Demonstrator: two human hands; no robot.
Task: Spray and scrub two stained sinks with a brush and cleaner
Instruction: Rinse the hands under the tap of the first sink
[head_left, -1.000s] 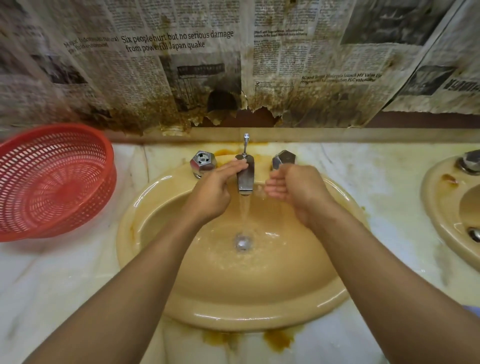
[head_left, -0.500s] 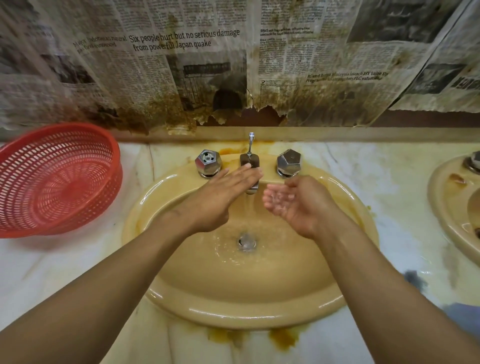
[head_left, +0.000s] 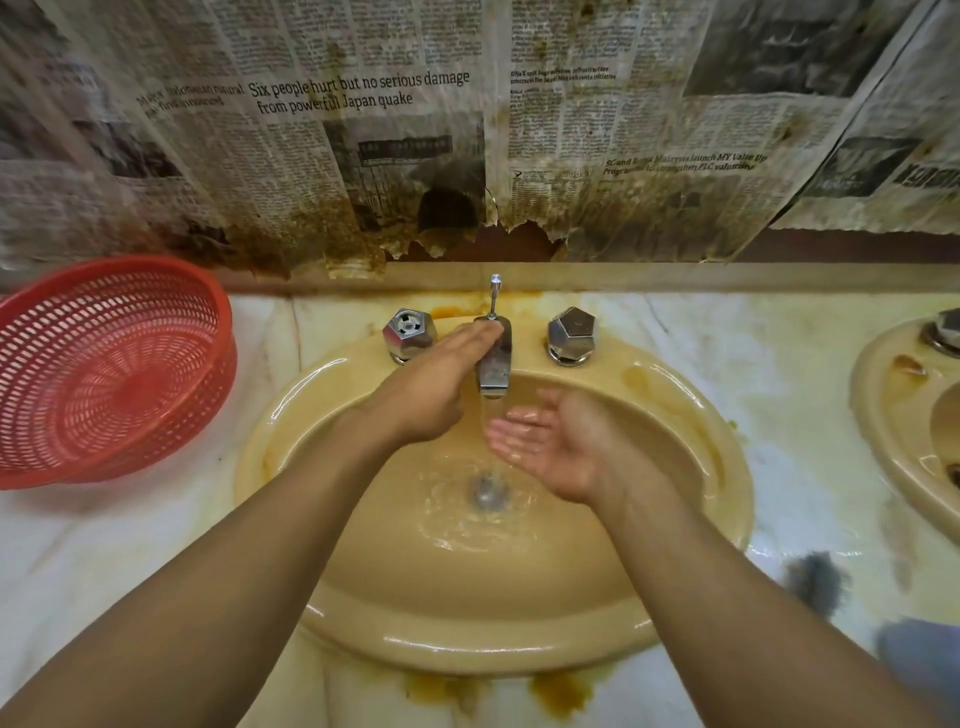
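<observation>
Stained marble desk (head_left: 93, 561), beige oval sink (head_left: 467, 649) centre. My L hand (head_left: 421, 384) lies flat on chrome tap (head_left: 493, 358), R hand (head_left: 550, 441) cupped under water; both grips empty. Risk: cupped palm deflects stream, splashes desk.

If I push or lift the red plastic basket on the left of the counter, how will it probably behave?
The round red plastic basket is mostly holes with thin walls, so it is probably very light and a little flexible. It appears to sit tilted on the pale marble counter, so a push may rock or slide it.
</observation>
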